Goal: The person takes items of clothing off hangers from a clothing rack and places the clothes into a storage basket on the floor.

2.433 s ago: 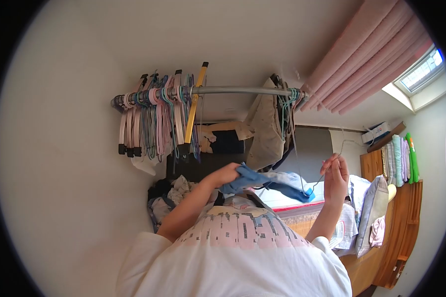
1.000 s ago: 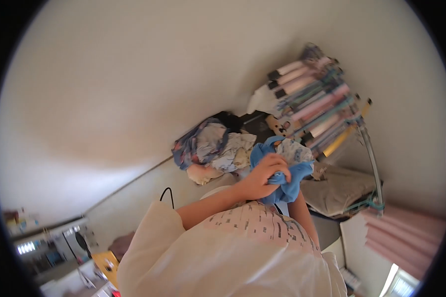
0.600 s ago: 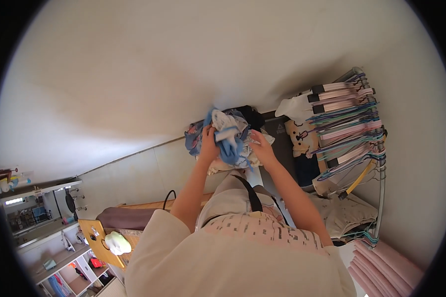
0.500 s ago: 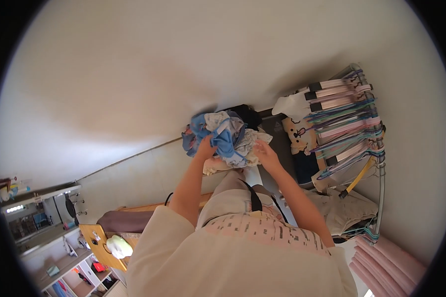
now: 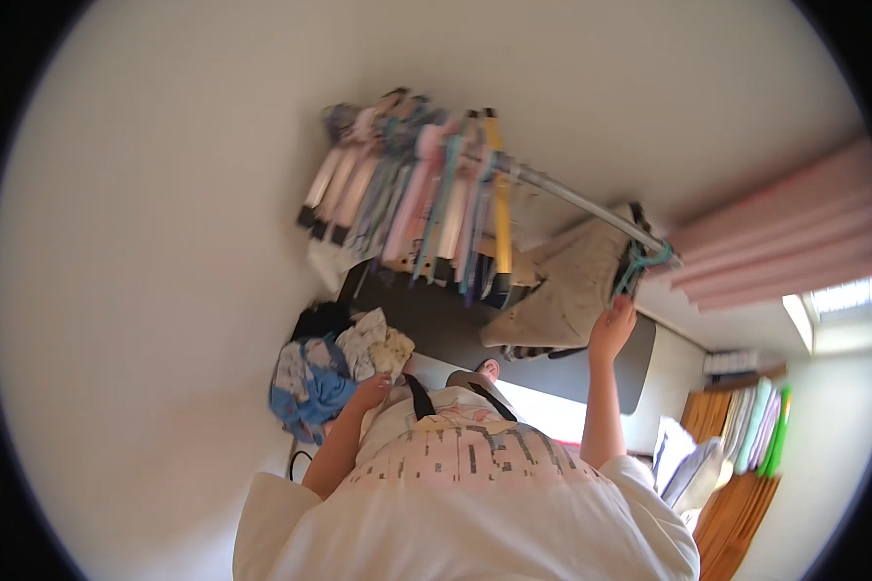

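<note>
Slightly blurred, my left hand (image 5: 373, 389) is by the lower edge of a cream patterned garment (image 5: 389, 353); whether its fingers grip the cloth is unclear. That garment belongs to a heap with blue clothing (image 5: 310, 392) and a black piece (image 5: 324, 320). My right hand (image 5: 611, 329) is raised at the right end of a metal rail, its fingertips closed at the lower part of a teal hanger (image 5: 636, 266). Beige clothing (image 5: 576, 281) hangs beside that hanger.
Many pink, teal and yellow-edged hangers (image 5: 421, 194) crowd the left part of the rail (image 5: 576, 200). A dark grey surface (image 5: 436, 315) lies below. Pink curtains (image 5: 785, 232) hang at the right, and folded clothes (image 5: 751, 416) stand on wooden furniture (image 5: 736, 523).
My view has swung right, bringing the curtain side into sight. My right hand has left the clothes heap and reached up to the rail's end; my left hand stays by the heap.
</note>
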Available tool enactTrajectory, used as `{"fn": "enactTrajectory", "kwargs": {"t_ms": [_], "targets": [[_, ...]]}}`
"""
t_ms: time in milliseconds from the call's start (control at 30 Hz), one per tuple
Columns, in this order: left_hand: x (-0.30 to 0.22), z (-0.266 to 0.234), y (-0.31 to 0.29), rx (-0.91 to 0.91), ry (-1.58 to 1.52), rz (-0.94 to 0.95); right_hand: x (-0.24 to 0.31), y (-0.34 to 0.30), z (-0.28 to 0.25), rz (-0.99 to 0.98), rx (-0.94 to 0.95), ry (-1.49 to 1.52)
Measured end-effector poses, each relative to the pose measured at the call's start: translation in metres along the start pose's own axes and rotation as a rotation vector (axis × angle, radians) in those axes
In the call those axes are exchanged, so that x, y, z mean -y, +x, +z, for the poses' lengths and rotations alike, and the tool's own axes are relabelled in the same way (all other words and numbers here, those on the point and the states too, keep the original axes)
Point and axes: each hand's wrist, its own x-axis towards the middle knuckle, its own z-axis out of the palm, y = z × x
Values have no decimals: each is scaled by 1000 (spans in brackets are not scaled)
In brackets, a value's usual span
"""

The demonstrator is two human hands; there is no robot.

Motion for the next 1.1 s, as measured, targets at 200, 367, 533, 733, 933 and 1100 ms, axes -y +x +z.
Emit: {"fn": "enactTrajectory", "kwargs": {"t_ms": [200,367,533,733,933,1100], "targets": [[-207,-96,108,448,-262,46,-57,53,12,193,113,48],[-344,-96,154,411,-388,311,-39,52,25,298,58,-28],[-406,-78,190,364,-401,389,-44,54,0,-43,-72,-146],[-432,-70,208,310,-438,376,-17,70,-53,209,18,191],[-439,-61,213,-34,-458,337,18,10,-131,415,304,718],[-443,-67,209,-182,-344,494,33,-24,-194,612,715,840]]}}
